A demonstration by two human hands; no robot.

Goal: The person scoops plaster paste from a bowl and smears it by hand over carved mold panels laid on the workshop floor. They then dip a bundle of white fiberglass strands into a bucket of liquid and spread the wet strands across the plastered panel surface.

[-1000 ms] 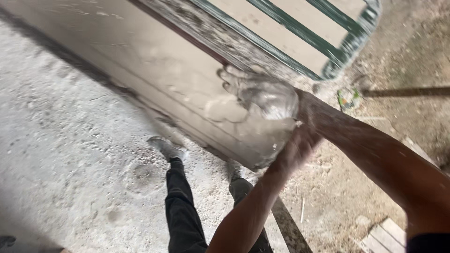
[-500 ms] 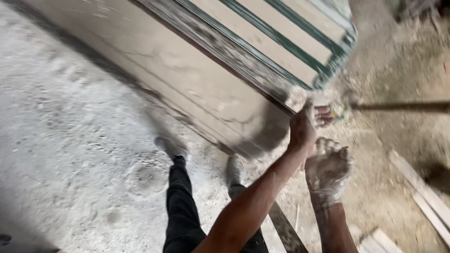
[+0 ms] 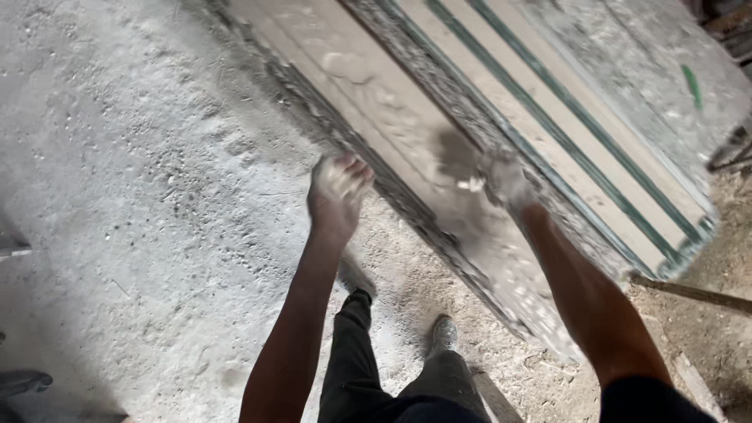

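Single head-worn view, looking steeply down, close over hands and floor (image 3: 117, 196)

The left hand (image 3: 338, 196) is held at about 11 o'clock from the body, fingers curled into a loose fist and coated in pale dust, the bare forearm stretched up from 6 o'clock. The right hand (image 3: 501, 182) is extended toward 1 o'clock, blurred and dust-covered; whether its fingers are closed cannot be told. Both arms are nearly straight.

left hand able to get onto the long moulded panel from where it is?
Probably yes. The left hand hangs closed just beside the near edge of the panel, nothing between them; the right hand is already on its face.
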